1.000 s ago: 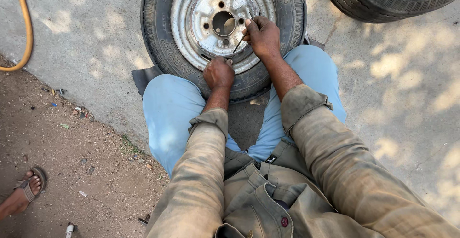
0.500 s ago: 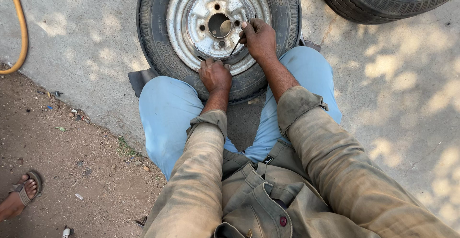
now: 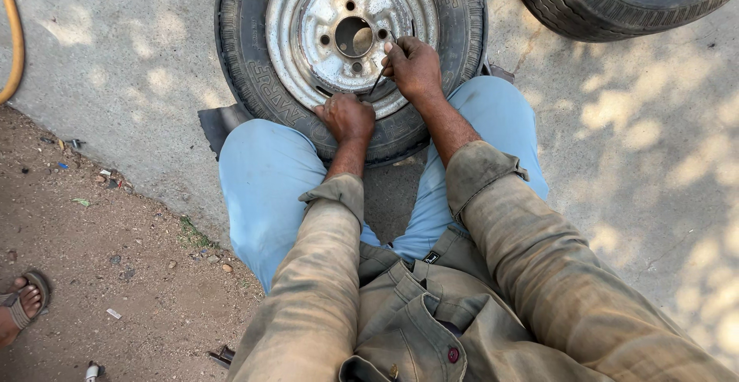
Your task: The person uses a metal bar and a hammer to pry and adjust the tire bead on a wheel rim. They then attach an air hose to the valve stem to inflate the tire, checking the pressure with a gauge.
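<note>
A worn black rubber tyre on a scuffed silver steel rim (image 3: 339, 24) lies flat on the concrete floor (image 3: 115, 59) between the person's knees, the left hand (image 3: 346, 116) curled shut on the rim's near edge, the right hand (image 3: 413, 66) gripping a thin dark metal tool (image 3: 377, 83) against the rim.

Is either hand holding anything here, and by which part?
The right hand grips a thin dark tool by its upper end, tip at the wheel rim. The left hand presses on the tyre at the rim's edge, holding nothing visible.
</note>
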